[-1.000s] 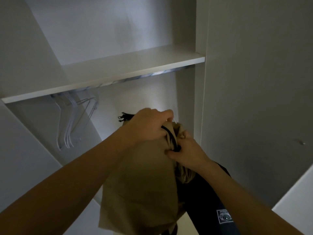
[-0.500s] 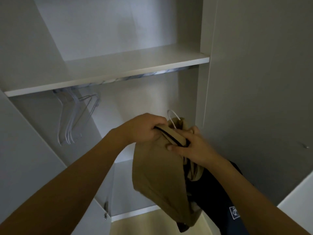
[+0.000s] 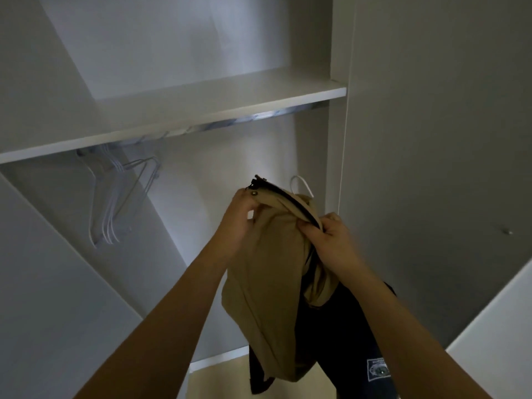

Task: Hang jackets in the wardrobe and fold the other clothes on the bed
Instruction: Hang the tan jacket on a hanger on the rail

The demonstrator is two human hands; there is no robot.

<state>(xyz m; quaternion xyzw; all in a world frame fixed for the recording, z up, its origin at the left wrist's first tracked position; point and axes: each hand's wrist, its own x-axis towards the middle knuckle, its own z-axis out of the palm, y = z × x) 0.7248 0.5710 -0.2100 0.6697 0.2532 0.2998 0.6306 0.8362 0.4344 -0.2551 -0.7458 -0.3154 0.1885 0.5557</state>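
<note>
Tan cotton jacket [image 3: 270, 283] hangs below the chrome wardrobe rail [image 3: 218, 125]; left hand [image 3: 239, 223] and right hand [image 3: 331, 243] pinch its collar, likely seating it on the white hanger [image 3: 300, 184].

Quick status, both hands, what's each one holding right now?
Left hand: closed, gripping the tan jacket at its snap-button edge.
Right hand: closed, pinching the jacket's dark zipper edge; a white hanger hook pokes out above.

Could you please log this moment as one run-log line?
left hand: grips tan jacket collar | right hand: grips zipper edge | white hanger: hook free, below rail
</note>
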